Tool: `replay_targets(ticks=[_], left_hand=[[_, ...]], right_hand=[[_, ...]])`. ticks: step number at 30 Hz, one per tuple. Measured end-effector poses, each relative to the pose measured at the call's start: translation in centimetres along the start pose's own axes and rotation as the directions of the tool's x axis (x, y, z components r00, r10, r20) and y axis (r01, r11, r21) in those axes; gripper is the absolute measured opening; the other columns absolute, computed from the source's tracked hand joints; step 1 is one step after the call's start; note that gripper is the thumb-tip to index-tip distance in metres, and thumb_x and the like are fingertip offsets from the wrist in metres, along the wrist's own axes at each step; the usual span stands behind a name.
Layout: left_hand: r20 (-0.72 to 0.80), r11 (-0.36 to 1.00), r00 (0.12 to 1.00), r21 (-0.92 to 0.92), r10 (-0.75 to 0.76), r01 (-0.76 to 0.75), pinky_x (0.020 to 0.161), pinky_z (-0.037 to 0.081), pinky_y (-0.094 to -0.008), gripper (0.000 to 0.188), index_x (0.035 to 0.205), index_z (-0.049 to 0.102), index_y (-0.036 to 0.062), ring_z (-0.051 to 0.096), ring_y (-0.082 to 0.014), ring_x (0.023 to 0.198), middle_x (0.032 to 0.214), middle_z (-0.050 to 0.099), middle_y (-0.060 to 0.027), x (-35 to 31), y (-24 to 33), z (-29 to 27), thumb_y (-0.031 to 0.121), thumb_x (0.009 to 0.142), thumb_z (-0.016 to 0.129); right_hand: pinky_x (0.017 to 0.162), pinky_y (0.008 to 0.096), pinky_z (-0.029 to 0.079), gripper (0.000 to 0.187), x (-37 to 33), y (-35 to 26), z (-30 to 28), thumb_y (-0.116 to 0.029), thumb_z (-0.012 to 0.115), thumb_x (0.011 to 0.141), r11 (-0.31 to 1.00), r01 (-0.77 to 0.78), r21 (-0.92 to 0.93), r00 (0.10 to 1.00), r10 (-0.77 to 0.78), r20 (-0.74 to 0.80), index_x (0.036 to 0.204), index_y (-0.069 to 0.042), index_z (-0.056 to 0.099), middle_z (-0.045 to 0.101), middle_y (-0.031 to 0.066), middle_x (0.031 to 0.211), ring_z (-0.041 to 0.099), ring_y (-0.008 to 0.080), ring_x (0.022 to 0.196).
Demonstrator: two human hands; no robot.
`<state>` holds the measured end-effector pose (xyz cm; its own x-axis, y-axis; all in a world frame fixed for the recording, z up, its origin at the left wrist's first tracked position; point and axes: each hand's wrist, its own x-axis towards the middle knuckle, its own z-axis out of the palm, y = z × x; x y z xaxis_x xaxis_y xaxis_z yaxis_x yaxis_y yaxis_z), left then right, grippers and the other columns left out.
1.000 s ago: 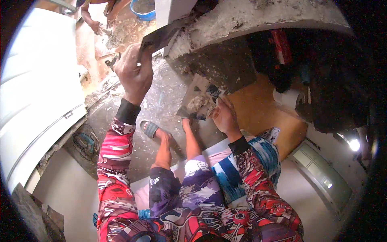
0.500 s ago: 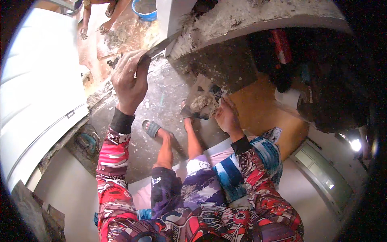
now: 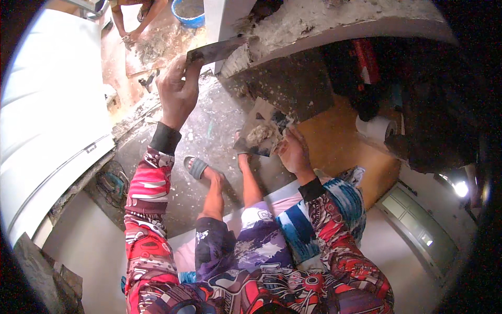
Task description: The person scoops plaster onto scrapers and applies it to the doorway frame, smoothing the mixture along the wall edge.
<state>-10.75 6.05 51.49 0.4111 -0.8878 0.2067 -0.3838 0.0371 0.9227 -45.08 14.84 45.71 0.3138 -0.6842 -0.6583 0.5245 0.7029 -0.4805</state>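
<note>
My left hand (image 3: pixel 179 90) is closed on a wide, flat dark putty knife (image 3: pixel 217 51), raised at the upper middle. The far end of its blade reaches the rough, plaster-smeared edge (image 3: pixel 272 39) of a pale curved surface. Lower and to the right, my right hand (image 3: pixel 294 149) grips the edge of a flat board (image 3: pixel 267 111). On that board sits a lump of wet grey-beige plaster (image 3: pixel 260 134). Where the right fingers pass under the board they are hidden.
Another person's hands (image 3: pixel 129 40) are over a plaster-smeared board at the upper left, near a blue bucket (image 3: pixel 193 21). A white panel (image 3: pixel 52 120) stands at left. Dark items and a white roll (image 3: pixel 377 127) lie at right. The speckled floor (image 3: pixel 157 157) is below.
My left hand has shifted slightly right and turned the putty knife, so its broad face now shows. The other person's hands have come together. My right hand and the board barely moved.
</note>
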Motion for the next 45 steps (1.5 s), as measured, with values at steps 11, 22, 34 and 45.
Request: replay_targets(ticks=[11,22,34,45], left_hand=[[0.010,0.995,0.997,0.057,0.078,-0.078,0.067,0.052,-0.0324,0.012,0.099,0.069,0.0023,0.068,-0.0200,0.074,0.086,0.070,-0.0135,1.1,0.2,-1.0,0.009,0.091,0.065],[0.028,0.970,0.986,0.181,0.163,-0.165,0.069,0.051,-0.0353,0.011,0.097,0.070,0.0011,0.067,-0.0285,0.077,0.088,0.069,-0.0151,0.5,1.0,-1.7,0.006,0.088,0.068],[-0.118,0.966,0.968,0.156,0.223,-0.204,0.064,0.050,-0.0363,0.011,0.097,0.068,0.0013,0.066,-0.0335,0.072,0.084,0.067,-0.0168,0.6,1.2,1.1,0.002,0.086,0.065],[-0.097,0.926,0.949,0.269,0.301,-0.266,0.066,0.051,-0.0364,0.013,0.097,0.069,0.0029,0.069,-0.0296,0.078,0.090,0.071,-0.0144,-0.2,1.8,-0.8,0.001,0.085,0.069]], right_hand=[[0.072,0.0295,0.055,0.016,-0.2,-0.3,1.1,-0.015,0.056,0.098,0.999,0.027,-0.034,1.000,-0.027,0.000,0.113,-0.016,0.062,0.067,-0.0024,0.109,0.066,0.0131,0.091],[0.063,0.0341,0.055,0.007,-0.2,-0.9,2.7,-0.017,0.059,0.097,0.996,0.023,-0.083,0.999,-0.025,-0.029,0.101,-0.020,0.064,0.068,-0.0046,0.086,0.065,0.0129,0.077],[0.069,0.0373,0.057,0.014,-0.1,-0.3,1.8,-0.017,0.055,0.098,1.000,0.019,-0.001,1.000,-0.019,0.017,0.111,-0.017,0.062,0.069,0.0007,0.100,0.068,0.0178,0.084],[0.066,0.0342,0.055,0.010,-0.2,-0.6,2.7,-0.016,0.056,0.097,0.996,0.027,-0.087,0.996,-0.034,-0.082,0.105,-0.018,0.061,0.065,-0.0034,0.092,0.065,0.0153,0.078]])
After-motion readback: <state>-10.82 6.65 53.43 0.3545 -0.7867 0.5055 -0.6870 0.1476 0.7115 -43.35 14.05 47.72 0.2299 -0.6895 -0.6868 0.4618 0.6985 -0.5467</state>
